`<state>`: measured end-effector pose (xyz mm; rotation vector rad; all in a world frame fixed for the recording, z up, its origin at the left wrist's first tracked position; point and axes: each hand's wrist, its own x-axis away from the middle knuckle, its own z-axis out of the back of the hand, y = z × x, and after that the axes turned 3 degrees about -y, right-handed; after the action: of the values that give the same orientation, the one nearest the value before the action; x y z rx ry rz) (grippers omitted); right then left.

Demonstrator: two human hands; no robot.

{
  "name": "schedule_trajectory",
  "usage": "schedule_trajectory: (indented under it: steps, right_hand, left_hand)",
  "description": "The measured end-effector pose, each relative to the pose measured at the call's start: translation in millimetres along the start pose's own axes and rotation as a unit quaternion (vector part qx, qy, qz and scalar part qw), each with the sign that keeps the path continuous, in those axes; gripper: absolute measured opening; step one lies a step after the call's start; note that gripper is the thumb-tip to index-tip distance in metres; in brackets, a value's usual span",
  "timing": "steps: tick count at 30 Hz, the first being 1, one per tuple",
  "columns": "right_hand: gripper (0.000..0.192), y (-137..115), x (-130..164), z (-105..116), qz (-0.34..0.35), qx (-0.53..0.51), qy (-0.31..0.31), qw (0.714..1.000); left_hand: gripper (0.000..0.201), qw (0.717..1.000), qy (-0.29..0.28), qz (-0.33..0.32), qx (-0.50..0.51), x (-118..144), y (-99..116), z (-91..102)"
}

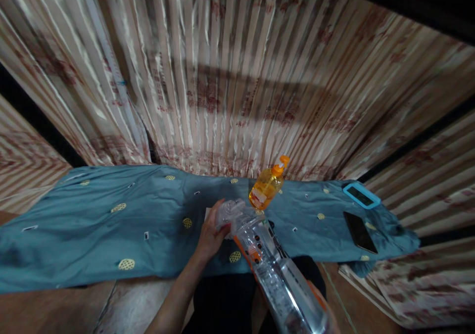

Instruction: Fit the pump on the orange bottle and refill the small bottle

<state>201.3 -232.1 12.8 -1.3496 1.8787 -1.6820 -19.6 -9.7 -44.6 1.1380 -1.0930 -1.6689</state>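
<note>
A large clear plastic bottle (274,269) with orange and black markings lies slanted across my lap, its narrower end pointing up and left. My right hand (328,314) is at the lower end of this bottle, mostly hidden behind it, and appears to support it there. Over the cloth, my left hand (213,232) is closed around a clear, see-through plastic container (232,213); its exact kind is hard to make out. The container meets or overlaps the bottle's upper end. Just beyond it stands a pump bottle (264,188) of yellow-orange liquid with an orange pump head.
A teal cloth (159,245) with yellow patterns covers the long surface before me. On its right side lie a dark phone (359,232) and a blue-framed device (361,196). Striped curtains (222,76) hang behind, with dark poles (37,116) at the sides.
</note>
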Motion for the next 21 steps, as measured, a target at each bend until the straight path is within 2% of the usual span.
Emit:
schedule_trajectory:
  steps: [3,5,8,10,12,14,16,18,21]
  right_hand:
    - [0.047,8,-8,0,-0.017,0.005,-0.008,1.000]
    - [0.043,13,-15,8,-0.027,0.013,-0.020,0.999]
    - [0.039,17,-32,32,-0.050,0.028,-0.041,0.998]
    - [0.044,19,-44,54,-0.089,0.040,-0.087,0.991]
    - [0.046,22,-55,72,-0.093,0.030,-0.093,0.991]
    - [0.046,25,-60,80,-0.090,0.023,-0.102,0.990]
    - [0.051,25,-57,76,-0.083,0.025,-0.120,0.989]
    - [0.058,21,-46,59,-0.062,0.025,-0.121,0.990]
    - [0.062,9,-17,24,-0.006,0.027,-0.057,0.998]
  left_hand:
    - [0.089,1.000,-0.001,-0.001,-0.004,-1,-1,0.2]
    - [0.089,1.000,-0.003,0.002,-0.004,-1,0,0.8]
    - [0.093,1.000,-0.015,0.005,0.000,-1,2,2.3]
    - [0.096,1.000,-0.019,0.004,0.000,-2,3,3.2]
    - [0.100,1.000,-0.019,0.004,-0.002,-3,4,3.9]
    - [0.103,1.000,-0.021,0.007,-0.003,-4,5,4.2]
    - [0.105,1.000,-0.021,0.010,-0.003,-5,5,3.8]
    - [0.105,1.000,-0.023,0.014,-0.002,-5,6,3.1]
    - [0.105,1.000,-0.023,0.018,-0.001,-4,5,2.0]
